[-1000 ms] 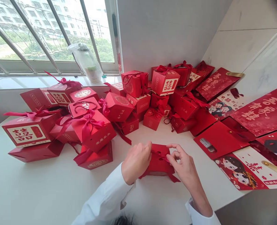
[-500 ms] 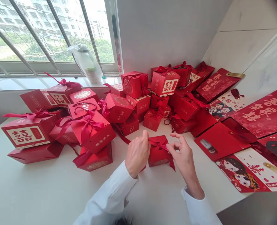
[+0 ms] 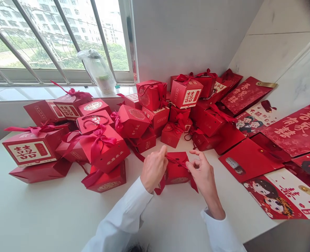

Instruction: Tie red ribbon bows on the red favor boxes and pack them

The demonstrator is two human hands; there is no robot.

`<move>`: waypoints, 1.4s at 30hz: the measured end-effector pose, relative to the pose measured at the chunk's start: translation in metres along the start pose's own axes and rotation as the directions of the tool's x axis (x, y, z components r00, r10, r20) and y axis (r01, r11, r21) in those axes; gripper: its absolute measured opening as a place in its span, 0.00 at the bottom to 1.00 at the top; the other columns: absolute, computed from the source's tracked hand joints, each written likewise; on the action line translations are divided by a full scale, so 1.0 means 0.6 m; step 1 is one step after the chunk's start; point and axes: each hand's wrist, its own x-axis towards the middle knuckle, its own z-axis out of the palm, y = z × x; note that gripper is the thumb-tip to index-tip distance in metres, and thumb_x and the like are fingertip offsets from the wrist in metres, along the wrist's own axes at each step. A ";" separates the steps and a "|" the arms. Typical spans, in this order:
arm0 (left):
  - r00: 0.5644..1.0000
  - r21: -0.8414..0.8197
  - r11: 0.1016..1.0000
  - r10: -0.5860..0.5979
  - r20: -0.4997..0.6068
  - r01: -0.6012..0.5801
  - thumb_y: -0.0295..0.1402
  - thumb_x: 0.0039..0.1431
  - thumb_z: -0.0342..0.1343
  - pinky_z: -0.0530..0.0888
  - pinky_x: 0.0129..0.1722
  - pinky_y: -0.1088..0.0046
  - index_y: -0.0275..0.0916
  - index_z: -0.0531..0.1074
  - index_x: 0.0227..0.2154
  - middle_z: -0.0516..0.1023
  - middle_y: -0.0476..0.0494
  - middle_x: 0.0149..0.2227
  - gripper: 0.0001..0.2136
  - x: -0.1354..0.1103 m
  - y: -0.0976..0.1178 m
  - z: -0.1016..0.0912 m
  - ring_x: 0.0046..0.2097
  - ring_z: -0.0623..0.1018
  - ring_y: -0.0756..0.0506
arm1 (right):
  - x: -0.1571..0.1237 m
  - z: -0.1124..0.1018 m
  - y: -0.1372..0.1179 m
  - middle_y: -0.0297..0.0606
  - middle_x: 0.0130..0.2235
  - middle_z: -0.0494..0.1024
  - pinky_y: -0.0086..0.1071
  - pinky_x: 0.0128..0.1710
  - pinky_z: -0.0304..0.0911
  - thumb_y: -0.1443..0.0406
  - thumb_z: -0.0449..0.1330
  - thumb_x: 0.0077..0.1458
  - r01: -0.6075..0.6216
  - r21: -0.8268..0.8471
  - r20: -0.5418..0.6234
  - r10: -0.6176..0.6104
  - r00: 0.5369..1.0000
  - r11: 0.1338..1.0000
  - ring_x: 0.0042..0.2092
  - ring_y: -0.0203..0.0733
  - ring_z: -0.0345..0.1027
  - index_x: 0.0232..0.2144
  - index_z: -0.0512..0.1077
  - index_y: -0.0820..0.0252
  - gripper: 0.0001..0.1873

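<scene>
A small red gift box (image 3: 178, 174) with a gold print on its front stands on the white table (image 3: 65, 217) between my hands. A red ribbon (image 3: 178, 162) is knotted across its top, and its tails hang down on both sides. At the left of the knot, my left hand (image 3: 154, 168) is closed with the ribbon pinched in its fingers. On the other side, the thumb and forefinger of my right hand (image 3: 201, 171) pinch the ribbon too, with the other fingers raised. The left fingertips are partly hidden behind the hand.
Several ribboned red gift boxes (image 3: 105, 147) are piled at the left and behind. Red gift bags and envelopes (image 3: 253, 157) spread over the right side up to the tiled wall (image 3: 280, 42). A bagged cup (image 3: 102, 77) stands on the windowsill by the barred window.
My hands have drawn very slightly apart, pulling the ribbon. More of the left ribbon tail shows below my left hand. The view has shifted a little.
</scene>
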 end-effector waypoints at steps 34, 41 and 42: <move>0.967 -0.788 0.592 0.254 -0.017 -0.169 0.26 0.54 0.60 0.74 0.45 0.70 0.36 0.72 0.43 0.82 0.42 0.35 0.12 0.012 0.001 0.031 0.40 0.80 0.45 | -0.007 -0.006 0.008 0.26 0.20 0.70 0.27 0.26 0.57 0.60 0.54 0.53 -0.025 0.068 0.094 0.019 0.995 0.997 0.25 0.38 0.63 0.42 0.66 0.53 0.14; 0.962 -0.647 0.720 0.262 -0.080 -0.249 0.25 0.54 0.59 0.71 0.47 0.72 0.41 0.71 0.49 0.82 0.48 0.33 0.18 0.018 -0.009 0.041 0.41 0.79 0.46 | -0.007 -0.006 0.007 0.26 0.20 0.70 0.27 0.27 0.57 0.60 0.54 0.52 -0.029 0.069 0.087 0.023 0.996 0.997 0.27 0.38 0.65 0.42 0.67 0.53 0.13; 0.963 -0.633 0.733 0.259 -0.079 -0.249 0.25 0.54 0.59 0.71 0.46 0.73 0.42 0.70 0.49 0.82 0.49 0.33 0.19 0.018 -0.010 0.040 0.40 0.79 0.47 | -0.007 -0.006 0.007 0.26 0.20 0.70 0.27 0.27 0.57 0.60 0.54 0.52 -0.033 0.075 0.090 0.026 0.996 0.997 0.27 0.38 0.65 0.42 0.67 0.54 0.14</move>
